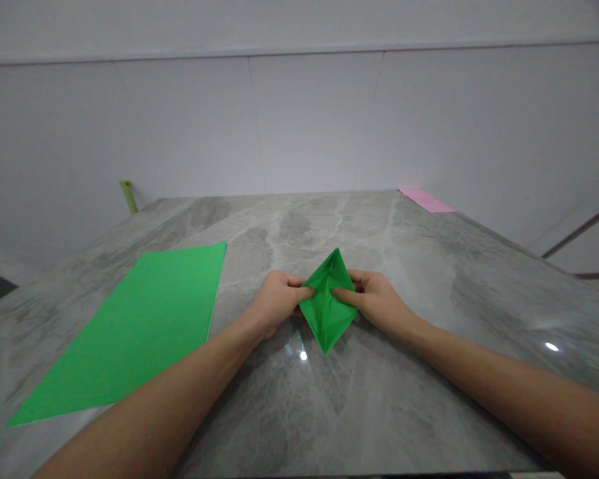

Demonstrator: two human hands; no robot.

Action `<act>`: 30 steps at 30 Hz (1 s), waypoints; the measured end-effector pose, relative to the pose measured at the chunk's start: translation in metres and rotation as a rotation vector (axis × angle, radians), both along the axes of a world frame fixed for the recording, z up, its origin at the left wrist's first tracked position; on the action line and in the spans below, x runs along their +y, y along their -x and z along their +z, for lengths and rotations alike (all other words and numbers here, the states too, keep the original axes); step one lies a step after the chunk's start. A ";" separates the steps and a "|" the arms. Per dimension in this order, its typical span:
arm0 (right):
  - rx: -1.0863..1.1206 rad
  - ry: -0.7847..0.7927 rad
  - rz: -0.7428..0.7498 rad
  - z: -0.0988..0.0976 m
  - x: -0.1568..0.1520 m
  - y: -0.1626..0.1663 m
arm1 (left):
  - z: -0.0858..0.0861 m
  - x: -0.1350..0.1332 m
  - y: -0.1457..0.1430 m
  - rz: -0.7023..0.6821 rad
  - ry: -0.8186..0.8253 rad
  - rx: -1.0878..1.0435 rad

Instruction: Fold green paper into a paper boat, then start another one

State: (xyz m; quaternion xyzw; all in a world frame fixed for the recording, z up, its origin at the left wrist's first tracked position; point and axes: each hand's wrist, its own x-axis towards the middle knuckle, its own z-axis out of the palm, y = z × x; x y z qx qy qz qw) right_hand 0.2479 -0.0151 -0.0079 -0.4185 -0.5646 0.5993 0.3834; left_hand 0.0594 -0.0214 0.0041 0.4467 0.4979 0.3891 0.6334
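Bright-green folded-paper diamond (324,318) held between both hands, over the grey marbled stone desk (289,412). Left hand (278,301) pinches one side corner, right hand (378,297) the other, thumbs on the face. Done: diamond outline formed, centre crease in. Left: likely more shaping; how much, cannot tell. Flat rectangular green paper (144,319) lies at left, unfolded.

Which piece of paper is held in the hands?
The folded green diamond, gripped between left hand and right hand; the large green sheet and pink paper lie flat, unheld.
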 end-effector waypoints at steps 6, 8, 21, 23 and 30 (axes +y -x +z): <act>-0.041 -0.022 -0.016 0.001 0.000 0.001 | 0.002 0.001 0.001 0.008 -0.010 0.030; -0.051 -0.026 -0.017 0.001 0.001 0.001 | 0.001 0.001 0.002 0.010 -0.012 0.033; -0.105 0.007 -0.234 0.002 0.003 0.001 | 0.012 -0.005 0.005 -0.178 0.155 -0.313; -0.127 0.047 -0.289 0.005 0.004 0.001 | 0.015 -0.007 0.006 -0.143 0.084 -0.320; -0.202 0.221 -0.218 0.017 0.001 0.000 | 0.014 -0.002 0.006 0.097 -0.057 -0.181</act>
